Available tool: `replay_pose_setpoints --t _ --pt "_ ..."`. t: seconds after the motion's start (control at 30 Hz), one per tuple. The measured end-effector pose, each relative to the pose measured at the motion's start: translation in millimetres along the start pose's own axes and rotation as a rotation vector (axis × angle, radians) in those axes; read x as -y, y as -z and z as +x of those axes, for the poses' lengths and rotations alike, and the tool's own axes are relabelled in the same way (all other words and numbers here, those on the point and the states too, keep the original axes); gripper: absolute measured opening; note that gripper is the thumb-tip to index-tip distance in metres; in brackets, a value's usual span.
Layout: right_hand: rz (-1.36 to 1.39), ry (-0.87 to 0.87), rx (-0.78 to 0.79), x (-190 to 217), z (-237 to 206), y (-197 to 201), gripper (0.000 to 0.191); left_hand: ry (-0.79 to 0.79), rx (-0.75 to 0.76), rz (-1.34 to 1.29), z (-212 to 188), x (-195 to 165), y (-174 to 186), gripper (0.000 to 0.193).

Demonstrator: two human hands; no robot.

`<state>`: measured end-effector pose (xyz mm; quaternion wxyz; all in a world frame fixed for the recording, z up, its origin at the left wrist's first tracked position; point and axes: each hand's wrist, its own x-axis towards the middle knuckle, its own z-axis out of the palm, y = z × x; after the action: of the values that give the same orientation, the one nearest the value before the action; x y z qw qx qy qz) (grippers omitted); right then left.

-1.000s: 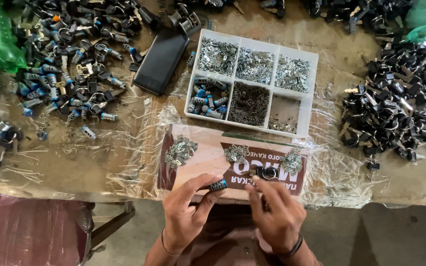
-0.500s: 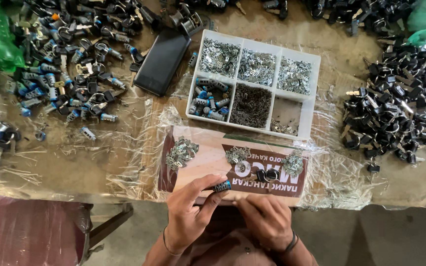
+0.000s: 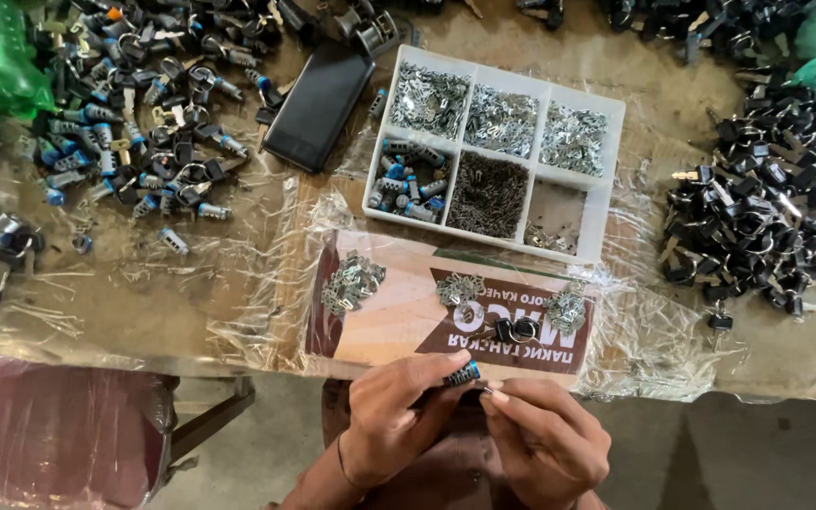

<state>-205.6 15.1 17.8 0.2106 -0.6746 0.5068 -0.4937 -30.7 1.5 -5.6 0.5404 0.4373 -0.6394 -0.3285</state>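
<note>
— Lock cylinder (image 3: 462,374): pinched between thumb and fingertips of left hand (image 3: 397,416), just below the cardboard sheet's (image 3: 399,316) near edge. Best kept steady, open end toward right hand (image 3: 545,439).

— Right fingertips pressed together on something tiny; cannot tell what. Around?

— Keyed cylinders (image 3: 125,113) far left, black phone (image 3: 318,106), compartment tray (image 3: 498,151), black key pile (image 3: 772,212) right. Small metal heaps (image 3: 351,281) close by, easily knocked.

Worn brown table (image 3: 144,312) under crinkly clear plastic above the hands, maroon stool (image 3: 68,434) to their left, grey concrete floor (image 3: 710,453) below.
</note>
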Motion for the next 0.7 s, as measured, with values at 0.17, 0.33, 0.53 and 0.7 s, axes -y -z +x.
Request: replay_pose_setpoints --t 0.17,0.33,0.53,0.7 --pt "-0.167 0.103 0.014 12 10 -4 0.024 -0.143 -0.002 0.066 -2 -1 0 0.042" --pt "-0.227 0.156 0.035 12 11 -4 0.026 -0.197 -0.006 0.133 -1 -3 3 0.043" --pt "-0.216 0.235 0.02 1 7 -1 0.028 -0.226 0.005 0.138 2 -4 2 0.039" --pt "-0.218 0.247 0.011 -2 3 0 0.029 -0.235 0.014 0.149 2 -7 0 0.038"
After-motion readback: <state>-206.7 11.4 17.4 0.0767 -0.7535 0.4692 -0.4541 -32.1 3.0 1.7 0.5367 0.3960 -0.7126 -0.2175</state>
